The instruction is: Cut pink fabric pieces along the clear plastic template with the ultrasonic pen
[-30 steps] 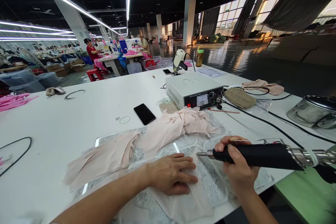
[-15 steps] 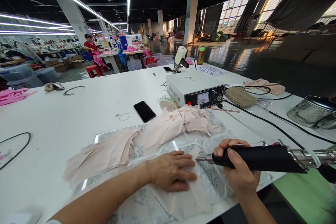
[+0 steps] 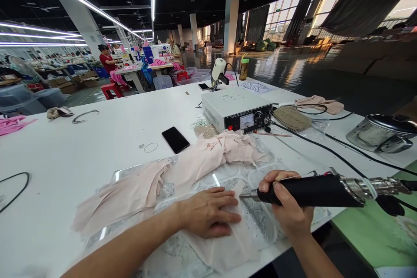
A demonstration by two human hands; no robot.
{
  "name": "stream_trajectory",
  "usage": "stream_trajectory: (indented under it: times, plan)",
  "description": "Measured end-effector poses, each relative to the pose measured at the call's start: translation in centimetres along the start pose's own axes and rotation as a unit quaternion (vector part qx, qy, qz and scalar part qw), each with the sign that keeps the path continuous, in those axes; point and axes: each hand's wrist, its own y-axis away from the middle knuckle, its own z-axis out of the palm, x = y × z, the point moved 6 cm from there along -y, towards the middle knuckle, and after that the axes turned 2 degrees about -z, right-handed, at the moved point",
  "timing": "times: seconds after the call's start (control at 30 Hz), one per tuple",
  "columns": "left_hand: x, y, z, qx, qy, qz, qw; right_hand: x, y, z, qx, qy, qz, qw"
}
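Note:
My left hand (image 3: 210, 212) lies flat with fingers spread on a pale pink fabric piece (image 3: 224, 249). A clear plastic template sheet (image 3: 260, 221) with whitish specks lies under the fabric. My right hand (image 3: 288, 208) is wrapped around the black grip of a corded ultrasonic cutter (image 3: 312, 190), held almost level. Its thin metal tip points left and meets the fabric's edge near my left fingertips; whether it touches the sheet is hard to tell. Beyond my left hand, stacked pale pink fabric pieces (image 3: 120, 195) and a crumpled pink heap (image 3: 224, 152) rest on the sheet.
A white control box (image 3: 236, 106) with a meter stands behind the heap, its black cable (image 3: 312, 145) running right. A phone (image 3: 175, 140) lies left of it. A glass pot (image 3: 382, 132) stands at right. Farther back, people sit at sewing machines (image 3: 156, 52).
The view has turned slightly, so the scene sits a little farther left. The cutter's rear end has shifted slightly left and up. My left hand stays on the fabric.

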Motion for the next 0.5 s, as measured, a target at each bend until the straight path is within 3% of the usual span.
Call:
stream_trajectory:
  times: [0.2,0.5]
  plan:
    - [-0.04,0.01,-0.04,-0.010,0.006,-0.005,1.000,-0.17,0.35,-0.57,0.018,-0.024,0.014,0.999]
    - [-0.05,0.07,-0.06,-0.009,0.008,-0.009,1.000,-0.22,0.75,-0.10,-0.008,-0.037,0.022,0.999]
